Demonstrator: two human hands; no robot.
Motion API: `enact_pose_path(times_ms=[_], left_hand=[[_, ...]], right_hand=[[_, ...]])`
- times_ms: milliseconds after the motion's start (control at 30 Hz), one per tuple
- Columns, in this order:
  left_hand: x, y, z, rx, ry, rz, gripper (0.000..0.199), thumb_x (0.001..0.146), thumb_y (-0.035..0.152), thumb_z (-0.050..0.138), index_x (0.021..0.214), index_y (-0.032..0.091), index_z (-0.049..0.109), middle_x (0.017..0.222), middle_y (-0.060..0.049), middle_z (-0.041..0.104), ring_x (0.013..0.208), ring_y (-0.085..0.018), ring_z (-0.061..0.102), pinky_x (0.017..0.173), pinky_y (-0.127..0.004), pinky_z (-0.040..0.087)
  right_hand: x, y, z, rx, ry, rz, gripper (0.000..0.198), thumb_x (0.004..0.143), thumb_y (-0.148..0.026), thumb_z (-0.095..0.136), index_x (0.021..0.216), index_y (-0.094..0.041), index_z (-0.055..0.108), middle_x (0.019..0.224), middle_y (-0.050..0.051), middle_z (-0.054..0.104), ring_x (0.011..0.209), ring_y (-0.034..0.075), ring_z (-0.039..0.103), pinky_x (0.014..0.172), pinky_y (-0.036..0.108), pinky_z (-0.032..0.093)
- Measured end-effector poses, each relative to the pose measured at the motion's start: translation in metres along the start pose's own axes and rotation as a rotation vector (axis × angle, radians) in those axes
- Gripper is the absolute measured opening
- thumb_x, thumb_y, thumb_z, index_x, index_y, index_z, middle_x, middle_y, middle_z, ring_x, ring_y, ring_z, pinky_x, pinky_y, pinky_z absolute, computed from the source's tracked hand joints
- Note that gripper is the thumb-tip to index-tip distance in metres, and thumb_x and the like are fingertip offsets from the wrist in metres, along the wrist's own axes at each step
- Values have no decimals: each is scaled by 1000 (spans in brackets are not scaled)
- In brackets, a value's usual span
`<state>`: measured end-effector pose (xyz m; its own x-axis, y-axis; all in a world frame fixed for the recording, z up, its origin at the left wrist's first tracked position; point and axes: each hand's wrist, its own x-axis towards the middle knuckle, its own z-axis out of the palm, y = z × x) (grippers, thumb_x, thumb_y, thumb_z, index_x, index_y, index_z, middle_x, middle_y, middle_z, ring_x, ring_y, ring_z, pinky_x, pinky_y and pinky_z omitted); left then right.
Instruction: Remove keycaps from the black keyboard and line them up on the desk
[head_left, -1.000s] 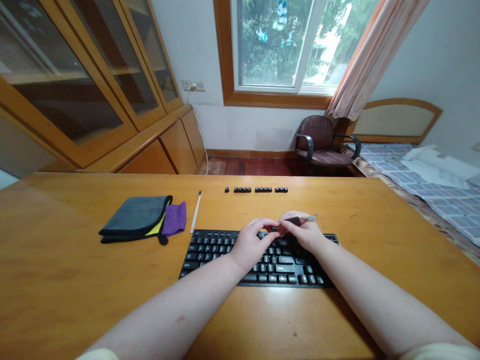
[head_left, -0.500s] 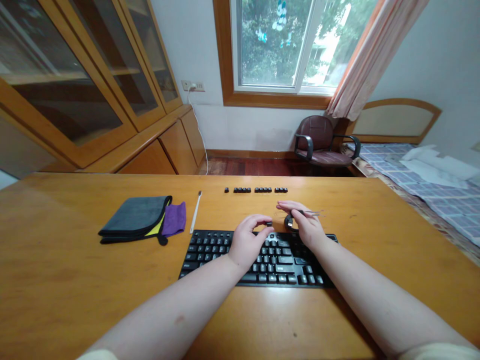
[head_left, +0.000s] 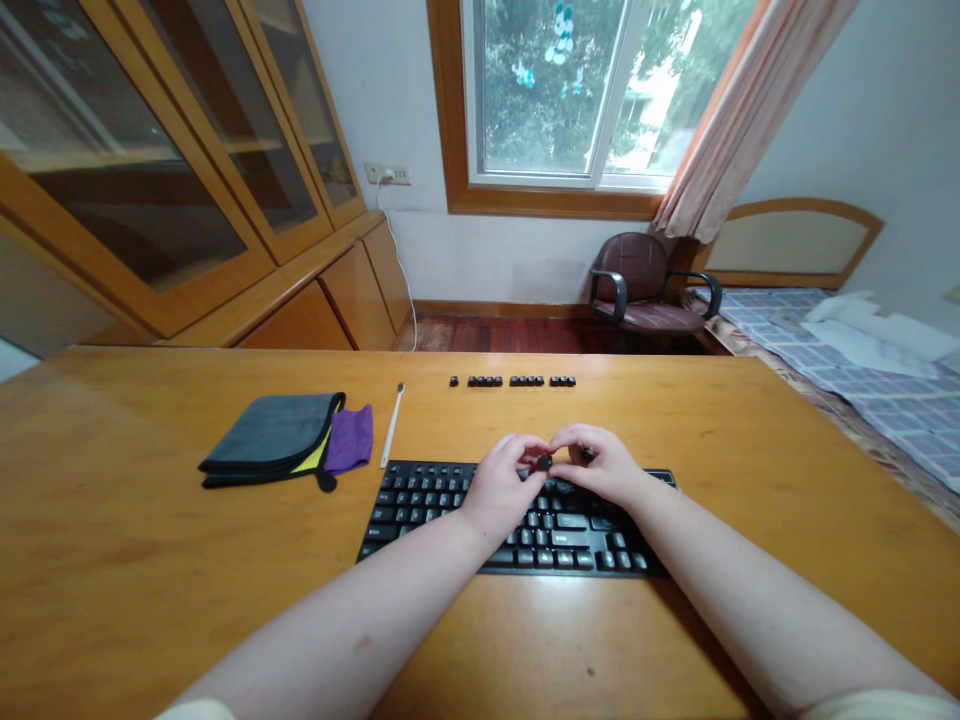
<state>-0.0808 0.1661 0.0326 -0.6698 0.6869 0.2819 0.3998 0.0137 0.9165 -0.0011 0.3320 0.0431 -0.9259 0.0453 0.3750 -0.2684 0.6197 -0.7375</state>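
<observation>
A small black keycap [head_left: 544, 462] is held above the upper part of a black keyboard [head_left: 420, 500]. My left hand [head_left: 501, 488] pinches it from the left between thumb and fingers. From the right, the thumb and index finger of my right hand [head_left: 600, 465] close on the same keycap. Something dark shows in the gap of the right hand, too small to make out. Both hands and forearms cover parts of the keyboard. Beyond them, a row of loose black keycaps [head_left: 527, 381] lies in groups near the desk's far edge.
On the desk [head_left: 150, 590], a white brush [head_left: 391, 425] lies left of the keycap row. Farther left are a folded grey cloth [head_left: 270, 432] and a purple cloth [head_left: 350, 438]. A chair [head_left: 637, 280] stands past the far edge, with a bed [head_left: 862, 350] to the right.
My right hand has come left and its fingers have closed on the keycap in my left hand. The thin wires by the right hand and the coiled cable behind it are now hidden.
</observation>
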Motion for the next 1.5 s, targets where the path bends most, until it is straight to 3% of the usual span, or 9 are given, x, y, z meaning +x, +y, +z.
enact_pose_path(times_ms=[167,333,500,633,767,967,1067,1200,1500], left_hand=[[-1,-5,2,87,-12,1,31,65,5,61,92,19,58,84,0,56,77,-13,56,71,-27,52],[0,-6,2,108,-38,22,37,67,5,59,101,20,55,89,0,56,81,-13,57,77,-29,51],[-2,1,0,160,-25,32,44,72,13,62,113,23,48,105,-3,55,80,-12,59,84,-34,49],[-2,4,0,188,-67,48,37,75,14,58,110,21,51,105,-4,55,82,-12,59,86,-33,48],[-2,4,0,200,-84,72,30,76,14,55,106,21,55,104,-4,56,81,-13,59,85,-33,48],[-2,6,-2,190,-103,92,24,78,14,52,101,20,57,100,-4,57,81,-13,58,84,-32,47],[-1,8,-2,188,-112,88,22,79,15,51,100,19,57,99,-4,57,81,-13,58,84,-31,47],[0,7,-2,172,-114,83,20,80,15,50,98,19,58,99,-4,57,81,-13,58,84,-31,47],[0,5,-3,164,-106,96,18,80,14,50,95,19,59,100,-4,57,82,-13,58,84,-31,47]], right_hand=[[0,0,0,2,-44,-67,25,71,-35,71,91,-20,66,80,3,66,56,10,50,51,23,39],[1,-2,4,-12,-30,-70,21,72,-36,70,86,-21,67,75,3,66,56,11,51,53,23,41],[6,-15,-11,-15,216,-2,19,72,-38,69,82,-21,69,85,6,64,59,12,52,53,25,43],[33,-28,-53,-162,511,204,30,70,-42,69,89,-19,69,63,1,57,51,11,44,51,25,39],[71,-6,-87,-322,608,273,36,70,-43,67,94,-16,69,78,5,65,60,13,51,58,28,42],[76,78,-81,-639,384,536,23,74,-33,63,91,-18,70,97,10,66,89,23,59,75,32,43],[66,102,-69,-641,225,650,26,77,-33,60,96,-18,70,97,11,67,86,23,60,71,31,43],[64,115,-62,-614,163,735,27,76,-34,61,96,-18,70,88,10,69,79,22,61,66,29,42],[66,114,-57,-568,172,725,33,73,-29,64,104,-19,66,91,7,69,79,19,61,67,26,42]])
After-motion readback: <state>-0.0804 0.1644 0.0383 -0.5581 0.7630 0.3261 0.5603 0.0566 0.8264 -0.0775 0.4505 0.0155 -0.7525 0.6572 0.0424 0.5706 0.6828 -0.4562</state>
